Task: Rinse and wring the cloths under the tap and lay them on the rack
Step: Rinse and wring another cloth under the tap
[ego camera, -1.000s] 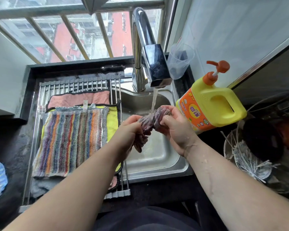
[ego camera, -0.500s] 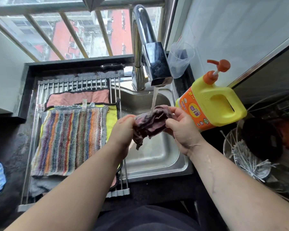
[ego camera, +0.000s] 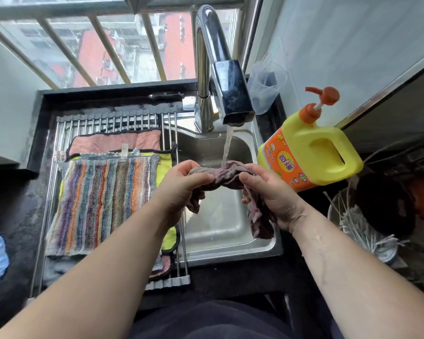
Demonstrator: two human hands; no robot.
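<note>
Bridging curled fingers (ego camera: 187, 166), purple cloth (ego camera: 227, 172).

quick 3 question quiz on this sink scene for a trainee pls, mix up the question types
1. True or false: water from the tap is falling on the purple cloth.
2. Which cloth lies on top of the others on the rack? A) pink cloth B) striped cloth C) yellow cloth
3. Short answer: which hands grip the purple cloth over the sink?

Key
1. True.
2. B.
3. Both: the left hand and the right hand each hold one end.
</note>
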